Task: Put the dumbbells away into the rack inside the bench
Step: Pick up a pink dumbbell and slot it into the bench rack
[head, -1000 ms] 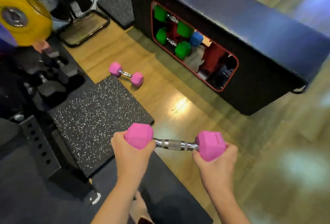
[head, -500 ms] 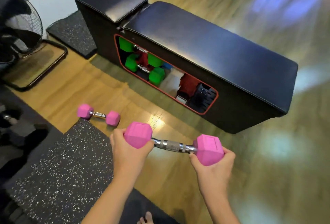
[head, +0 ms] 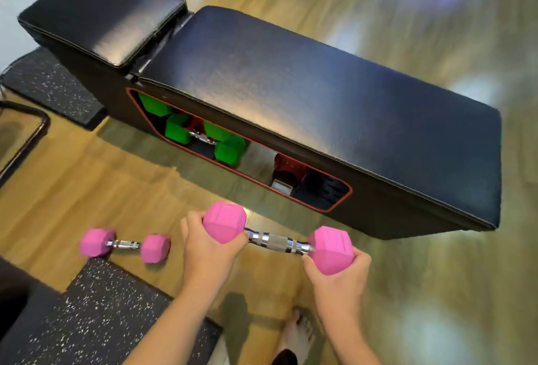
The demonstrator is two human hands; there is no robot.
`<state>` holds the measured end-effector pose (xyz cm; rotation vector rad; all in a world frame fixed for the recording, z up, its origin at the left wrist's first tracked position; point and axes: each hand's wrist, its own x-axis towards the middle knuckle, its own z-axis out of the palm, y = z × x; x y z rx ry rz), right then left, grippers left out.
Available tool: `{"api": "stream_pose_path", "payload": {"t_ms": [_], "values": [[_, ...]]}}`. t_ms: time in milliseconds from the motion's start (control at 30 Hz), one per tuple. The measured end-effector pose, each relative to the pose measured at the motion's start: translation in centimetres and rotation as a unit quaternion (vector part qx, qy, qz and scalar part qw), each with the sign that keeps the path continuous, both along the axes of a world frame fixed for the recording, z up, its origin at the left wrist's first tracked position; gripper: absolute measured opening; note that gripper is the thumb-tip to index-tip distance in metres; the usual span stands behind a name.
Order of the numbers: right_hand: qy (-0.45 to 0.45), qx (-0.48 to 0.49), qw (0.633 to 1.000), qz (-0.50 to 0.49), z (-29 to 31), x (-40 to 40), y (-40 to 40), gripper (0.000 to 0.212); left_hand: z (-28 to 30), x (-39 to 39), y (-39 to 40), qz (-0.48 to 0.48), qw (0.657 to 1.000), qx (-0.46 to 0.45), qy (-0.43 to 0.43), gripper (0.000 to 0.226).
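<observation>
Left hand (head: pixel 208 251) and right hand (head: pixel 337 280) each grip one head of a pink dumbbell (head: pixel 276 241) above the floor. Beyond, the bench (head: pixel 320 108) opening holds green dumbbells (head: pixel 201 134) on its rack (head: pixel 291 168).

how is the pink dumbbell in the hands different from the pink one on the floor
The held pink dumbbell is off the floor, gripped at each head by the left hand and right hand; the floor pink dumbbell lies untouched on the wood beside the speckled mat. The held one looks larger, though it is nearer the camera. The held one is in front of the bench opening; the floor one is off to the left. Both have pink hexagonal heads and chrome handles.
</observation>
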<state>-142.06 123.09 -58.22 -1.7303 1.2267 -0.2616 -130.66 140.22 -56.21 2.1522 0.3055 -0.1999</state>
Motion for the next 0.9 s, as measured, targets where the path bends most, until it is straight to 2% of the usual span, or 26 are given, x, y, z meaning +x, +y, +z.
{"api": "stream_pose_path", "payload": {"t_ms": [233,433,567,667,767,833,900], "values": [[0.031,-0.007,0.999,-0.017,-9.4,6.2,-1.5,0.073,-9.3,6.9,-2.4,-0.039,0.999,0.015,0.012,0.062],[0.049,-0.013,0.998,-0.042,-20.1,9.4,-3.5,0.075,-20.8,11.2,-4.4,-0.073,0.997,0.014,0.003,0.066],[0.018,0.010,0.997,-0.070,-26.8,11.6,-5.3,0.071,-27.4,13.5,-6.5,-0.079,0.997,0.019,-0.004,0.066],[-0.037,0.008,0.995,-0.090,-30.8,13.2,-7.0,0.066,-31.5,15.5,-8.1,-0.074,0.997,-0.004,0.016,0.068],[-0.051,-0.017,0.994,-0.096,-33.4,15.0,-8.4,0.063,-34.0,17.6,-9.6,-0.072,0.997,-0.022,-0.008,0.071],[-0.062,-0.031,0.994,-0.090,-34.4,16.1,-9.4,0.066,-34.7,18.7,-10.5,-0.094,0.994,-0.013,-0.056,0.068],[-0.050,-0.043,0.994,-0.093,-34.5,17.2,-10.2,0.071,-35.1,19.8,-11.2,-0.108,0.992,-0.003,-0.069,0.067]]}}
